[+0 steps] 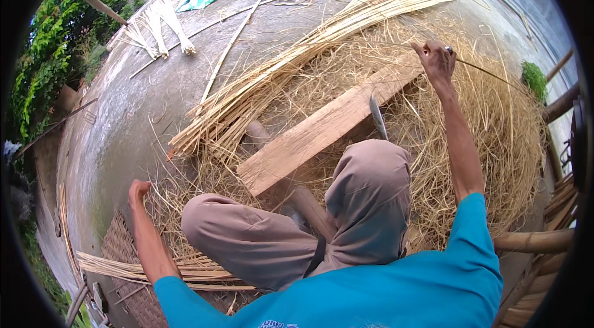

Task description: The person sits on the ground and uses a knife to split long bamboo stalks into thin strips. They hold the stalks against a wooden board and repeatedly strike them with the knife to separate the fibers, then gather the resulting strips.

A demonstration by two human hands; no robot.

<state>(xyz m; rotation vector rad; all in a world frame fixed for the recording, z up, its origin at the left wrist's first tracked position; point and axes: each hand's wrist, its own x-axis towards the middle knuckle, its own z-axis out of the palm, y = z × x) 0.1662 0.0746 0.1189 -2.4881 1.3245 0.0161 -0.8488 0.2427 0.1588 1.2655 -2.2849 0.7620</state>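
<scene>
My right hand is raised above the far end of a wooden plank, its fingers closed round a long thin bamboo strip. The strip runs out past the hand on the right, and a thin line continues to its left. Low at the left, my left hand is held out beside loose shavings, its fingers curled; what they hold, if anything, is hidden. The plank lies slantwise before my knees. A knife blade points up between plank and right knee; its handle is out of sight.
A large bundle of pale bamboo strips lies beyond the plank. Heaped shavings cover the right side. More strips lie by my left leg on a woven mat. Several small bundles stand at far left.
</scene>
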